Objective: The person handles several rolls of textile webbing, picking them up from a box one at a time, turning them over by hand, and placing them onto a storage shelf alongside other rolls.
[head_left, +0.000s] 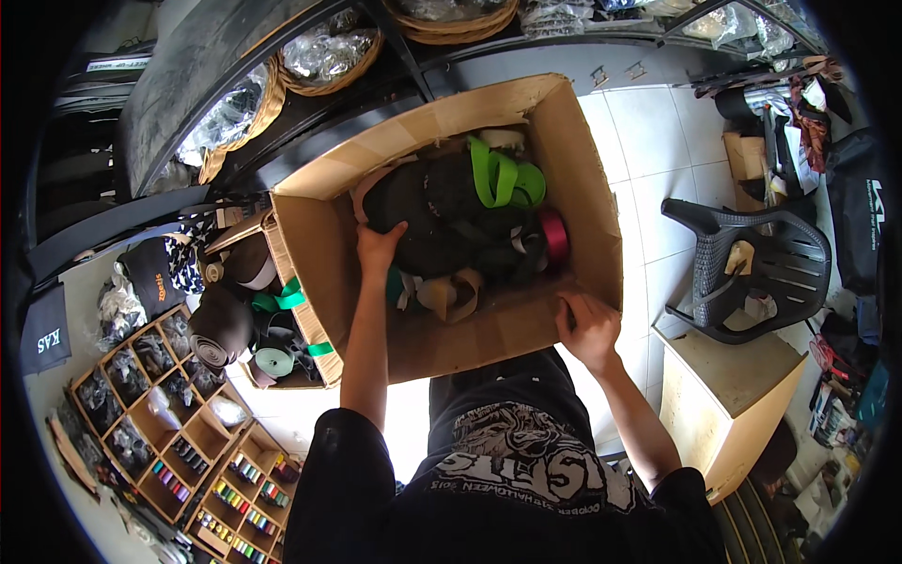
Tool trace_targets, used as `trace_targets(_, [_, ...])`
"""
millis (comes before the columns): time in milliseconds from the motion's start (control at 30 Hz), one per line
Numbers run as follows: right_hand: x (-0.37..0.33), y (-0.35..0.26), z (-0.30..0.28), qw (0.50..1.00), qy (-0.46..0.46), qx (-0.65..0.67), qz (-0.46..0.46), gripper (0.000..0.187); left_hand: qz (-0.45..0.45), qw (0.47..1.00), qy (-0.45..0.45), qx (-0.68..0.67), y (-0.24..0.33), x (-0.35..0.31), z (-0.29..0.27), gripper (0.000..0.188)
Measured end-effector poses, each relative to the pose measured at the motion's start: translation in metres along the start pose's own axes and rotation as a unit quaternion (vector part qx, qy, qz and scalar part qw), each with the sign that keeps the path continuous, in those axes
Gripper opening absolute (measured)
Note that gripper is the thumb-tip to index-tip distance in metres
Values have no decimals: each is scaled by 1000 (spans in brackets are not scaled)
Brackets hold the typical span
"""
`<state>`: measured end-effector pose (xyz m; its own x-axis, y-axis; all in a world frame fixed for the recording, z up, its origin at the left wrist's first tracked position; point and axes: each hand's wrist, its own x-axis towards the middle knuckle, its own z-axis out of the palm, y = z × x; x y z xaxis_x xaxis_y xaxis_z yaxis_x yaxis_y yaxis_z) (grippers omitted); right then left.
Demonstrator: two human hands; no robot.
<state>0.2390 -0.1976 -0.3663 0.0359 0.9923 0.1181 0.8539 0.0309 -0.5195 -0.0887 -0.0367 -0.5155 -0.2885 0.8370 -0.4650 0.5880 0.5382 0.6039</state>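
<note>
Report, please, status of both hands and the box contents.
Left hand inside cardboard box, touching black bundle. Right hand at box's near rim. Green strap, pink roll right of bundle.

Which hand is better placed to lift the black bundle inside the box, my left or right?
Probably your left hand: it reaches inside the cardboard box, right at the black bundle. Your right hand is at the box's near rim, farther from it.
</note>
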Motion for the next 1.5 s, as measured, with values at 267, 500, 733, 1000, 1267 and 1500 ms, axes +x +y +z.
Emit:
trace_targets(267, [-1, -1, -2, 1000, 1, -9, 24, 8, 193, 931, 107, 289, 34, -23, 14, 75])
trace_targets(500, [-2, -2, -1, 1000, -5, -8, 20, 8, 339, 869, 8, 361, 54, 36, 19, 56])
trace_targets(733, [-1, 1, 2, 1000, 22, -5, 10, 11, 272, 923, -45, 269, 23, 72, 8, 56])
trace_targets(1000, [-2, -2, -1, 999, -19, -24, 41, 11, 79, 989, -78, -98, 23, 25, -3, 52])
trace_targets(1267, [49, -73, 76, 957, -173, 193, 131, 60, -167, 911, -124, -355, 53, 9, -18, 33])
trace_targets(1500, [84, -100, 194, 948, -69, 148, 273, 100, 31, 908, -288, -302, 73, -21, -6, 43])
